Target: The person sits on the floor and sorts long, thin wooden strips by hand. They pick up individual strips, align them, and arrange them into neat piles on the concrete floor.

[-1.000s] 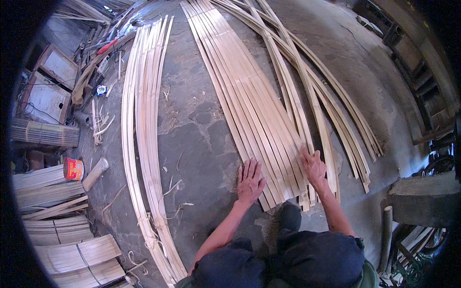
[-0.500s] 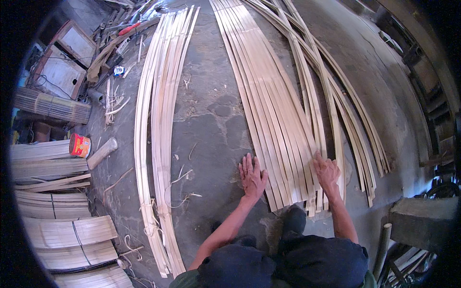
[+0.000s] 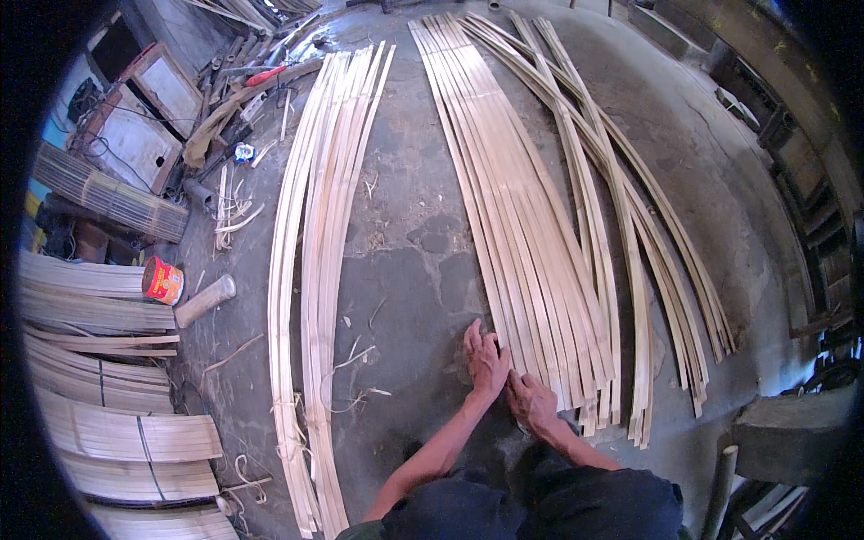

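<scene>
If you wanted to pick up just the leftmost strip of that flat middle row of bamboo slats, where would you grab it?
Probably at its near end, coming from the left. The middle row of bamboo slats lies flat and packed edge to edge, so only the outer strip's left edge is free, bordering bare concrete floor. Both the left hand and right hand rest at that near corner, where the ends are exposed.

pale straw-yellow bamboo strips on a mottled grey floor, a red, perhaps yellow-banded, can.
</scene>
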